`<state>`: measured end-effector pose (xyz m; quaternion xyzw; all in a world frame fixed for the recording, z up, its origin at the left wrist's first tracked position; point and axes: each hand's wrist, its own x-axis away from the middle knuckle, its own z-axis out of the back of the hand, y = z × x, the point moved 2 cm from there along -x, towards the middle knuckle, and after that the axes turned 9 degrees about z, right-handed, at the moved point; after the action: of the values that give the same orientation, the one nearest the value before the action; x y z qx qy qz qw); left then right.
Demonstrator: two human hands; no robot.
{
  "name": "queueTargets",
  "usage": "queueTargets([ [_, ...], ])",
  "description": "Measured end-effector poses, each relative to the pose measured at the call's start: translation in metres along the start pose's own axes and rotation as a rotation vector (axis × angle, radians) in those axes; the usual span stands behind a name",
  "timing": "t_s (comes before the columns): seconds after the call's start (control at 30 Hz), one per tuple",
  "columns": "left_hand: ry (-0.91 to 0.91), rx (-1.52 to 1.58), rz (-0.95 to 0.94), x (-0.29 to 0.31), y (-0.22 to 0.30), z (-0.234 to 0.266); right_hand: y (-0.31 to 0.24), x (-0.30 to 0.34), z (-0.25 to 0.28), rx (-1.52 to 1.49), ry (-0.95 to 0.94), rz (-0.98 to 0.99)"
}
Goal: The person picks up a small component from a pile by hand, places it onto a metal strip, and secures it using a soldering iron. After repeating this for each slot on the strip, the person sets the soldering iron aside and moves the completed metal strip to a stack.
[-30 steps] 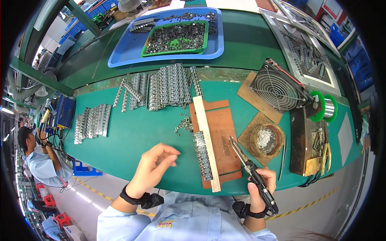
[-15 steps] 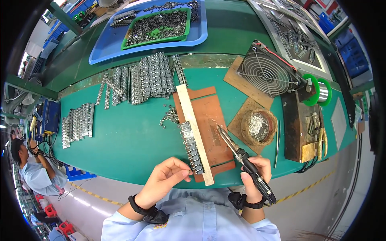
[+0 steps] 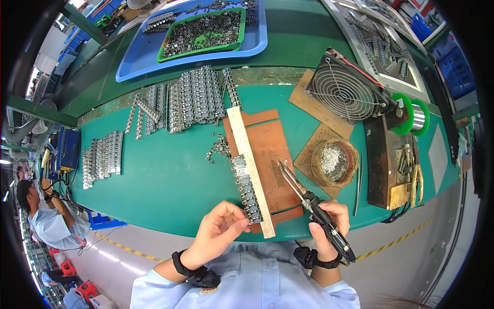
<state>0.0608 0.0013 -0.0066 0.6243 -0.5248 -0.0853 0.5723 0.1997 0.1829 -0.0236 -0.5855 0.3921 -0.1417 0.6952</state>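
Observation:
A row of small metal-and-black connector parts (image 3: 247,191) lies along the left side of a pale wooden bar (image 3: 250,167), which rests on a reddish-brown board (image 3: 272,149). At the near end of that row is my left hand (image 3: 220,234), thumb and forefinger pinched together against the last part. Whatever tiny thing sits between those fingertips cannot be made out. My right hand (image 3: 333,224) grips the black handle of a soldering iron (image 3: 312,201). Its metal tip points away from me, up and left, over the board's right side, apart from the connector row.
Loose small parts (image 3: 220,147) lie left of the bar, with stacked connector strips (image 3: 200,98) behind. To the right stand a round pot of silvery bits (image 3: 334,160), tweezers (image 3: 358,185), a fan (image 3: 343,92) and a solder wire spool (image 3: 419,117). A co-worker (image 3: 51,216) sits far left.
My left hand has moved slightly right, its fingertips now against the near end of the connector row. The right hand and soldering iron stay nearly the same; the whole view shifts a little.

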Motion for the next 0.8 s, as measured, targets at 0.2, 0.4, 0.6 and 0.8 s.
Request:
queueTargets([
  [0.2,0.003,-0.02,-0.018,-0.001,0.0,0.0,-0.001,-0.001,-0.001,-0.009,-0.01,0.0],
  [0.4,-0.011,0.012,-0.014,-0.002,0.001,-0.001,-0.002,-0.002,-0.001,-0.002,-0.016,0.004],
  [0.6,-0.037,0.058,0.012,-0.001,0.004,0.0,-0.003,-0.002,0.0,0.008,-0.022,-0.001],
  [0.8,-0.079,0.091,0.048,-0.003,0.004,0.005,-0.012,0.011,0.002,-0.075,0.036,-0.046],
])
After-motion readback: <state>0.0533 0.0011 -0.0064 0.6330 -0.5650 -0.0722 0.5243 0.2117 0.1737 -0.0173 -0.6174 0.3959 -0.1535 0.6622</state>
